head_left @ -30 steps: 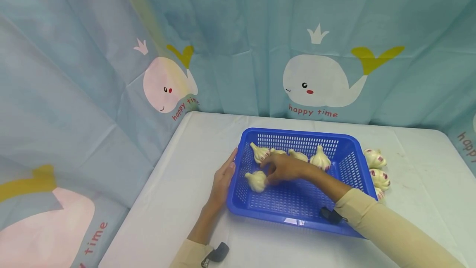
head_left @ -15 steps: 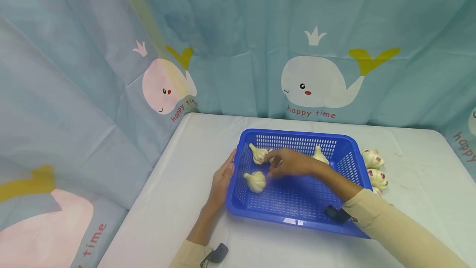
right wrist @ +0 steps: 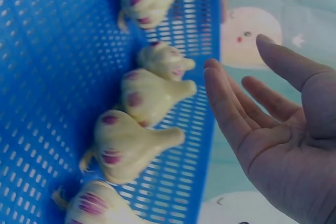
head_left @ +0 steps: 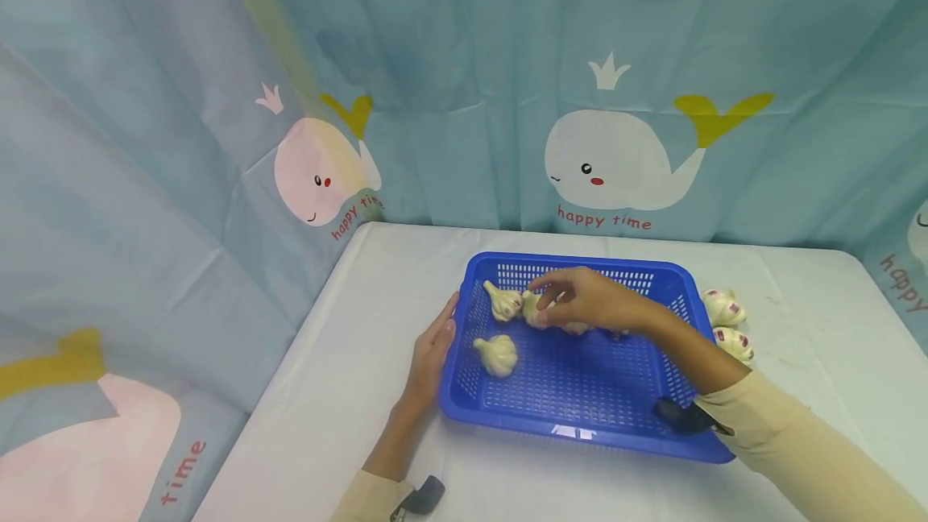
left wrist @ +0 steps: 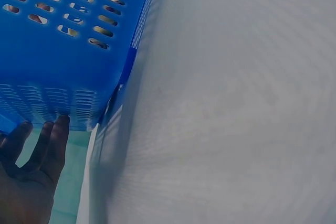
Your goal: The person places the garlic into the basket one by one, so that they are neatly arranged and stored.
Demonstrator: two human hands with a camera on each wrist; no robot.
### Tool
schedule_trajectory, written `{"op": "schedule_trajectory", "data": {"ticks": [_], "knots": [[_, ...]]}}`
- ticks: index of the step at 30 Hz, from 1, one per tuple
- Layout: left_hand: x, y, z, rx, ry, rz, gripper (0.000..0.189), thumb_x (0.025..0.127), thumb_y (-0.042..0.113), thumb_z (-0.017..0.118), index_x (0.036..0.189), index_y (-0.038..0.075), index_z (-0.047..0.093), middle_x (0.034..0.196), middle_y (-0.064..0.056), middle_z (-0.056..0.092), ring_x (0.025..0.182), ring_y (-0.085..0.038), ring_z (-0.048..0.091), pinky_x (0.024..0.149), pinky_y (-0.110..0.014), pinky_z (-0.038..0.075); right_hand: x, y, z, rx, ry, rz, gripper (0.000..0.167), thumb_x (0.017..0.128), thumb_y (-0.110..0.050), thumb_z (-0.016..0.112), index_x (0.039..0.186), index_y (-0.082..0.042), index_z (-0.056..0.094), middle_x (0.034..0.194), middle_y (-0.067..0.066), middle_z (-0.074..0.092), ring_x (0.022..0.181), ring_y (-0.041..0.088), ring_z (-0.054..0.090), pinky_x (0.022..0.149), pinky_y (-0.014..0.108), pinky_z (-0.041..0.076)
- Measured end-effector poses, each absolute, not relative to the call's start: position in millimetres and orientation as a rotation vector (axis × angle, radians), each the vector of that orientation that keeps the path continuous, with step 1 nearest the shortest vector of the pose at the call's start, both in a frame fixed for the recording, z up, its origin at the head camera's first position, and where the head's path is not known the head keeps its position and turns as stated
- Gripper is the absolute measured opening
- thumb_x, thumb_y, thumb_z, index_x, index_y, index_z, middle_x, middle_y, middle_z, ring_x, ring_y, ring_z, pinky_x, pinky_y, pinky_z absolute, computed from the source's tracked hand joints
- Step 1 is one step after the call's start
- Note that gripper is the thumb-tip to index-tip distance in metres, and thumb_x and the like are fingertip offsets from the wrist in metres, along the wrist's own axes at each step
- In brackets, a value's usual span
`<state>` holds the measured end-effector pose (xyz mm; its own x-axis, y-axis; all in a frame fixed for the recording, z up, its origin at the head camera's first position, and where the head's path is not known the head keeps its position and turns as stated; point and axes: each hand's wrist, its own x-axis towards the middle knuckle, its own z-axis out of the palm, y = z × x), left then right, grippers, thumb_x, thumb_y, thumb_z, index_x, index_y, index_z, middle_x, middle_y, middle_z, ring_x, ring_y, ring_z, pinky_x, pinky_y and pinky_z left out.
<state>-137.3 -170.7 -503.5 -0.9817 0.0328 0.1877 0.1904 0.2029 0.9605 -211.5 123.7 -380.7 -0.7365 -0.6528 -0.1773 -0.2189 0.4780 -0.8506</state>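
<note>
Inside a blue plastic basket [head_left: 580, 433], several garlic bulbs with purple patches stand in a row along the back wall; one bulb [head_left: 503, 302] is at its left end, another bulb [head_left: 534, 309] beside it. A separate garlic bulb [head_left: 497, 355] lies nearer the front left. My right hand [head_left: 590, 296] hovers over the row and hides part of it in the head view. From the right wrist view, that hand [right wrist: 283, 140] has its fingers loosely extended, apart from the bulbs. My left hand [head_left: 432, 353] touches the basket's left side with extended fingers [left wrist: 58, 142].
Just outside the basket's right side, more garlic bulbs [head_left: 725, 308] lie on the white tablecloth [head_left: 362, 329]. A blue curtain [head_left: 449, 159] with printed whales stands behind the table and along its left.
My right hand has moved right and up, away from the front-left bulb and over the back row. More of the second bulb shows. The left hand stays on the basket.
</note>
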Motion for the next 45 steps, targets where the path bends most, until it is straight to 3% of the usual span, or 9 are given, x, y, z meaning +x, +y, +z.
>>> {"op": "schedule_trajectory", "data": {"ticks": [5, 14, 18, 24, 33, 40, 45], "knots": [[-137, -170, -503, -0.215, -2.338, -1.881, 0.051, 0.116, 0.035, 0.036, 0.165, 0.021, 0.040, 0.169, 0.005, 0.040, 0.159, -0.016, 0.033, 0.129, -0.027, 0.027, -209, 135, -369, -0.755, 2.244, -1.248, 0.049, 0.099, -0.023, 0.075, 0.144, -0.007, 0.063, 0.125, 0.017, 0.073, 0.107, 0.024, 0.075, 0.094, 0.044, 0.065], [-138, -171, -504, -0.211, -2.330, -1.883, 0.051, 0.116, 0.035, 0.037, 0.165, 0.020, 0.041, 0.168, 0.006, 0.041, 0.158, -0.014, 0.033, 0.127, -0.021, 0.026, -200, 156, -355, -0.744, 2.264, -1.360, 0.049, 0.100, -0.020, 0.074, 0.145, -0.005, 0.061, 0.126, 0.017, 0.073, 0.115, 0.029, 0.073, 0.096, 0.047, 0.065], [-137, -171, -504, -0.218, -2.330, -1.895, 0.051, 0.116, 0.036, 0.037, 0.165, 0.022, 0.041, 0.168, 0.007, 0.040, 0.158, -0.014, 0.032, 0.127, -0.021, 0.026, -195, 167, -354, -0.732, 2.331, -1.372, 0.047, 0.100, -0.025, 0.076, 0.143, -0.010, 0.064, 0.124, 0.015, 0.074, 0.116, 0.028, 0.073, 0.094, 0.040, 0.065], [-137, -171, -504, -0.229, -2.328, -1.905, 0.051, 0.116, 0.035, 0.037, 0.165, 0.022, 0.040, 0.169, 0.007, 0.040, 0.159, -0.014, 0.032, 0.128, -0.023, 0.026, -187, 183, -351, -0.704, 2.468, -1.352, 0.045, 0.100, -0.032, 0.076, 0.141, -0.017, 0.066, 0.120, 0.003, 0.076, 0.115, 0.026, 0.072, 0.094, 0.041, 0.063], [-138, -172, -505, -0.236, -2.318, -1.915, 0.051, 0.116, 0.034, 0.036, 0.165, 0.022, 0.039, 0.169, 0.006, 0.039, 0.159, -0.016, 0.033, 0.129, -0.026, 0.026, -178, 208, -358, -0.618, 2.567, -1.353, 0.043, 0.102, -0.035, 0.072, 0.142, -0.020, 0.065, 0.126, 0.005, 0.074, 0.111, 0.018, 0.072, 0.087, 0.027, 0.063], [-138, -172, -504, -0.245, -2.331, -1.904, 0.051, 0.116, 0.036, 0.036, 0.166, 0.023, 0.039, 0.169, 0.008, 0.039, 0.159, -0.014, 0.032, 0.129, -0.025, 0.026, -170, 227, -364, -0.544, 2.589, -1.397, 0.045, 0.104, -0.030, 0.069, 0.144, -0.010, 0.062, 0.130, 0.014, 0.072, 0.107, -0.001, 0.070, 0.084, 0.024, 0.064], [-138, -172, -504, -0.241, -2.330, -1.901, 0.051, 0.116, 0.036, 0.036, 0.166, 0.024, 0.039, 0.169, 0.008, 0.039, 0.158, -0.013, 0.032, 0.128, -0.024, 0.026, -168, 239, -371, -0.503, 2.581, -1.437, 0.047, 0.105, -0.028, 0.070, 0.145, -0.006, 0.060, 0.129, 0.016, 0.072, 0.105, 0.001, 0.072, 0.084, 0.027, 0.066]]}}
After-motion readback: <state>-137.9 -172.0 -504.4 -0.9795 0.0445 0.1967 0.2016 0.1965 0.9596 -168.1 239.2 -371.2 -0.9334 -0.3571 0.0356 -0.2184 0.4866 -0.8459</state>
